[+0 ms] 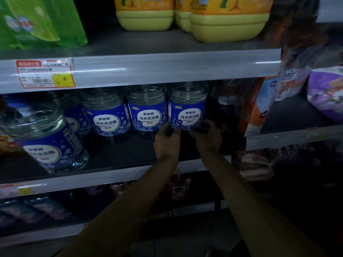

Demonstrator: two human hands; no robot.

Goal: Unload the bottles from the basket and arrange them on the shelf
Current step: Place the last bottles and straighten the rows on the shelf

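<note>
A clear bottle with a blue label (pixel 187 108) stands upright at the right end of a back row on the middle shelf (pixel 118 153). My left hand (pixel 167 140) and my right hand (pixel 206 134) both grip its base, one on each side. Two like bottles (pixel 146 108) (pixel 107 114) stand to its left in the same row. A larger-looking bottle (pixel 44 134) stands near the shelf's front at the left. The basket is out of view.
The upper shelf holds yellow jugs (pixel 228 19) and green packs (pixel 37 21) above a price rail (pixel 148 69). Bagged goods (pixel 278 93) hang at the right. Bare dark shelf lies in front of the back row. Lower shelves hold dim packages.
</note>
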